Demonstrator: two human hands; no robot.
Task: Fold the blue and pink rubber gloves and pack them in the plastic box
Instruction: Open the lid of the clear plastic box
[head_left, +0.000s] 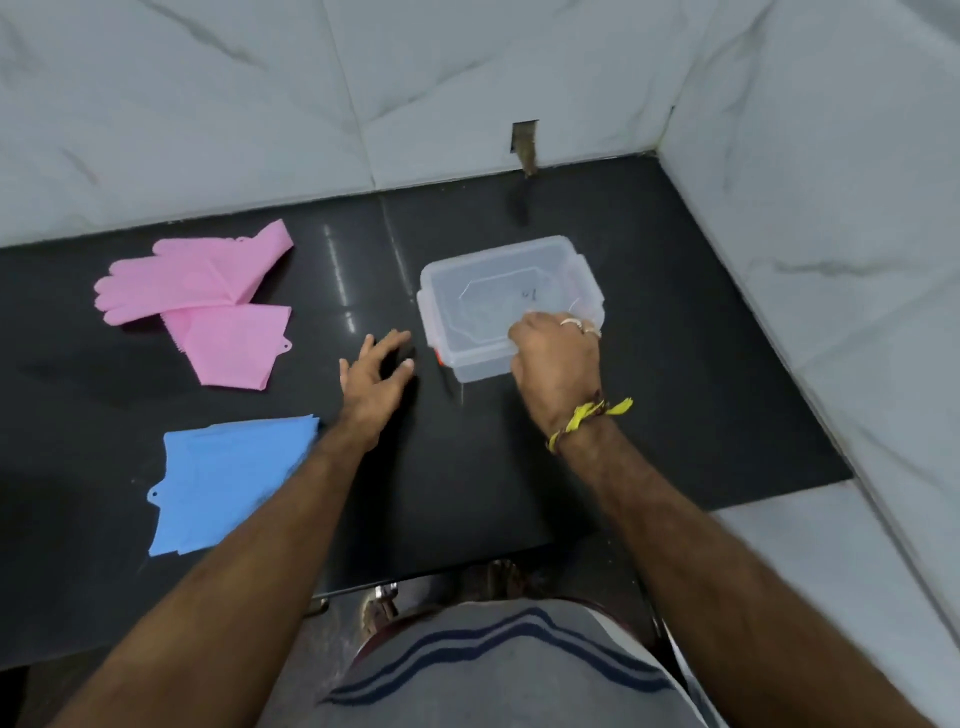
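Holding the plastic box (511, 306) on the black counter (649, 374).

Right hand (556, 358) gripping its near rim, left hand (374, 379) spread loose beside it; pink gloves (208, 296) and blue gloves (223, 483) lying left, apart.

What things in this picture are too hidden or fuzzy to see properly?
- Blue gloves, head view: the left forearm covers their right edge, and their fingers do not show.
- Plastic box, head view: the right hand hides its near right corner; the small mark inside is too blurry to read.
- Right hand's fingertips, head view: tucked behind the hand at the box rim.
- Orange bit at the box's near left corner: too small to identify.
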